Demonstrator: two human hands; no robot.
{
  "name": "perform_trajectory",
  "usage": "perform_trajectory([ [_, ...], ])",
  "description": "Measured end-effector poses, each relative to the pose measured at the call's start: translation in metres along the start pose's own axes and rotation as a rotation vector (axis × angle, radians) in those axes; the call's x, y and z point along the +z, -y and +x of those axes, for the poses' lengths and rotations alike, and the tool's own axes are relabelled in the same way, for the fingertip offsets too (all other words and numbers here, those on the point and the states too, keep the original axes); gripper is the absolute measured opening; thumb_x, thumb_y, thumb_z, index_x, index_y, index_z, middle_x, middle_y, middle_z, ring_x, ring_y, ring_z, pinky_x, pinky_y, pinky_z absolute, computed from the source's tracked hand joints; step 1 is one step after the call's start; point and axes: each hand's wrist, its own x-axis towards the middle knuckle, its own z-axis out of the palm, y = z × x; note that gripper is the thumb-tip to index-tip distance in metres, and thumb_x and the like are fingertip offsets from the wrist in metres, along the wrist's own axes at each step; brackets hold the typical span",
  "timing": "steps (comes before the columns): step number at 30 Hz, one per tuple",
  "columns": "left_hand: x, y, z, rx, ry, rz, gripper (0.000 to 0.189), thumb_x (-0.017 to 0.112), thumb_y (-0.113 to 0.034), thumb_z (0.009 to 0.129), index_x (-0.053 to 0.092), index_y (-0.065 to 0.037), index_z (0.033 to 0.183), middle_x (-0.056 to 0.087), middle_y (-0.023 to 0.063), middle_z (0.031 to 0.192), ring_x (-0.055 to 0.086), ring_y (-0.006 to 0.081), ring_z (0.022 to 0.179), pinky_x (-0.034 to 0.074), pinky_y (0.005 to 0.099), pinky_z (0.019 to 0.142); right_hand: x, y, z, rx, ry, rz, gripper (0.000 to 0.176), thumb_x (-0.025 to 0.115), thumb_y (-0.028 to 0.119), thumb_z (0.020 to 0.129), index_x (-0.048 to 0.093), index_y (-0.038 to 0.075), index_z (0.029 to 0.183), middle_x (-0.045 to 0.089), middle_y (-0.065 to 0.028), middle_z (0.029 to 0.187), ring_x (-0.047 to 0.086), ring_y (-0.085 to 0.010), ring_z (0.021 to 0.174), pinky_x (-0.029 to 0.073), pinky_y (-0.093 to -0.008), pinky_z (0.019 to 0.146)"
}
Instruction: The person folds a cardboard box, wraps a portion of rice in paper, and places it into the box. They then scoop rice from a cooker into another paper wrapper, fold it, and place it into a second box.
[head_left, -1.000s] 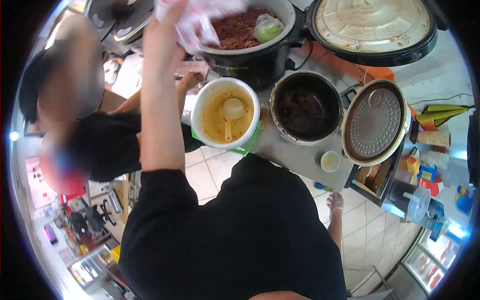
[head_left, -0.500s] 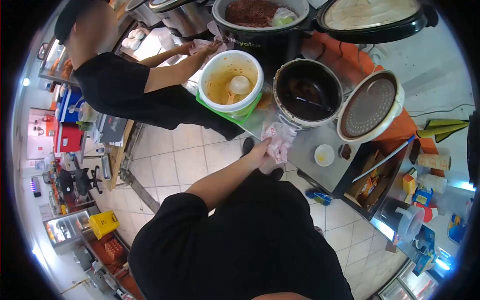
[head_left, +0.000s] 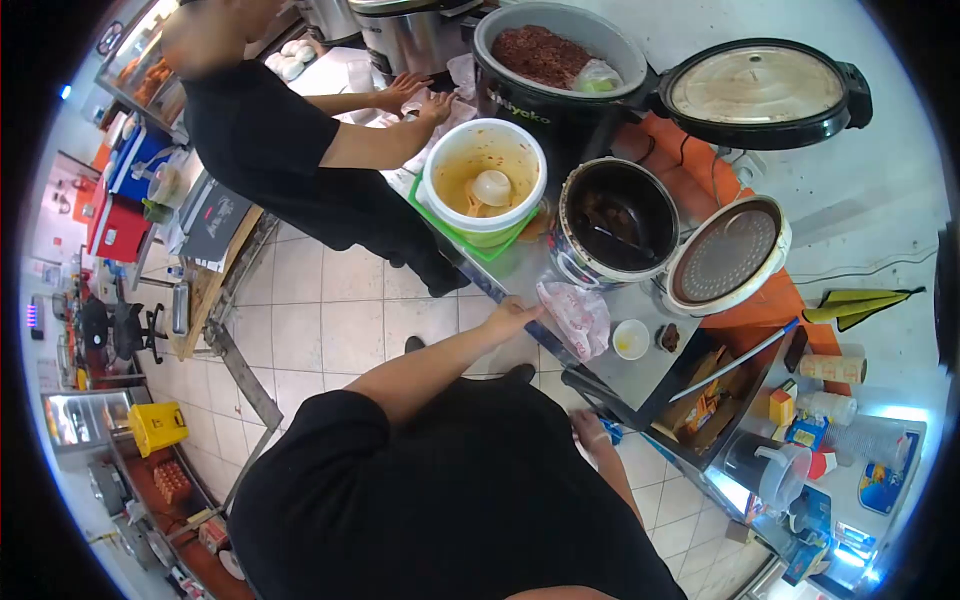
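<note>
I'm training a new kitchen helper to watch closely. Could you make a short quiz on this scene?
1. Choose: which is nearer the plastic bag, (a) the person's left hand or (b) the person's right hand?
2. True or false: the small white bowl stands on the metal counter.
3. Fill in: the colour of the tray under the white bucket is ____.

Key: 1. a; 2. true; 3. green.

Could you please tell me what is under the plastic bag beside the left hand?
The metal counter shows around the bag, near the left hand; anything directly beneath is covered.
</note>
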Motion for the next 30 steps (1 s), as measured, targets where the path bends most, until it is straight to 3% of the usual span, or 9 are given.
perform_trajectory([
  [4,-0.104,0.096,-0.030,0.248,0.066,0.602,0.035,0.057,-0.034,0.096,0.073,-0.004,0.101,0.070,0.0221,0.108,0.067,0.0378,0.102,0.051,0.0445,0.089,0.015,0.077,0.047,-0.179,-0.016,-0.326,0.043,0.050,0.041,0.098,0.067,0.003,0.106,0.068,-0.0223,0.109,0.064,-0.0401,0.099,0.050,-0.0473,0.083],
  [7,-0.202,0.120,-0.098,0.022,0.716,0.938,0.038,0.042,-0.022,0.101,0.068,-0.005,0.123,0.064,0.0241,0.129,0.058,0.0373,0.124,0.047,0.0470,0.103,0.027,0.156,0.064,-0.103,-0.040,-0.266,0.043,0.053,0.042,0.096,0.069,0.003,0.107,0.069,-0.0241,0.109,0.064,-0.0421,0.105,0.049,-0.0492,0.090],
  [8,-0.243,0.179,-0.103,0.265,0.944,0.797,0.038,0.044,-0.021,0.101,0.067,-0.005,0.126,0.064,0.0227,0.130,0.057,0.0348,0.126,0.046,0.0450,0.104,0.035,0.171,0.077,-0.107,-0.047,-0.257,0.043,0.053,0.042,0.096,0.069,0.003,0.107,0.069,-0.0241,0.109,0.064,-0.0421,0.105,0.049,-0.0492,0.090],
  [9,-0.264,0.136,-0.148,-0.168,0.660,0.623,0.036,0.047,-0.021,0.101,0.067,-0.005,0.125,0.067,0.0213,0.125,0.060,0.0340,0.121,0.047,0.0437,0.102,0.042,0.177,0.088,-0.090,-0.032,-0.325,0.044,0.054,0.042,0.097,0.067,0.004,0.114,0.068,-0.0234,0.116,0.063,-0.0410,0.111,0.049,-0.0471,0.095],
  [12,-0.342,0.079,-0.197,-0.228,0.414,0.601,0.021,0.064,-0.021,0.094,0.075,-0.008,0.107,0.070,0.0178,0.118,0.063,0.0283,0.113,0.049,0.0405,0.095,0.074,0.204,0.114,-0.121,-0.084,-0.362,0.039,0.059,0.041,0.095,0.073,0.007,0.107,0.071,-0.0218,0.106,0.066,-0.0423,0.103,0.051,-0.0492,0.093],
  [16,-0.415,-0.040,-0.259,0.439,0.256,0.300,0.007,0.069,-0.007,0.091,0.075,-0.005,0.094,0.070,0.0127,0.105,0.065,0.0272,0.104,0.051,0.0368,0.092,0.147,0.171,0.213,-0.415,0.125,-0.371,0.036,0.061,0.036,0.093,0.071,0.009,0.114,0.070,-0.0214,0.113,0.066,-0.0391,0.108,0.052,-0.0447,0.094],
  [22,-0.448,-0.191,-0.335,1.186,1.429,-0.058,0.015,0.063,-0.010,0.096,0.071,0.000,0.101,0.065,0.0150,0.114,0.061,0.0315,0.097,0.048,0.0364,0.080,0.204,0.369,0.196,-0.219,0.165,-0.546,0.041,0.054,0.034,0.094,0.066,0.005,0.120,0.068,-0.0193,0.123,0.063,-0.0366,0.115,0.048,-0.0440,0.100],
  [26,-0.462,-0.212,-0.360,1.194,1.511,0.077,0.015,0.058,-0.006,0.096,0.072,-0.003,0.099,0.065,0.0138,0.108,0.056,0.0318,0.093,0.045,0.0418,0.078,0.223,0.392,0.207,-0.213,0.068,-0.412,0.043,0.058,0.041,0.094,0.067,0.012,0.124,0.067,-0.0189,0.124,0.062,-0.0383,0.117,0.048,-0.0440,0.102],
  [30,-0.484,-0.217,-0.341,1.400,1.161,0.212,0.017,0.057,-0.006,0.097,0.073,-0.001,0.101,0.066,0.0126,0.107,0.057,0.0240,0.083,0.044,0.0348,0.070,0.226,0.366,0.197,-0.176,-0.008,-0.394,0.043,0.058,0.042,0.094,0.069,0.009,0.120,0.069,-0.0209,0.120,0.064,-0.0393,0.114,0.048,-0.0454,0.101],
])
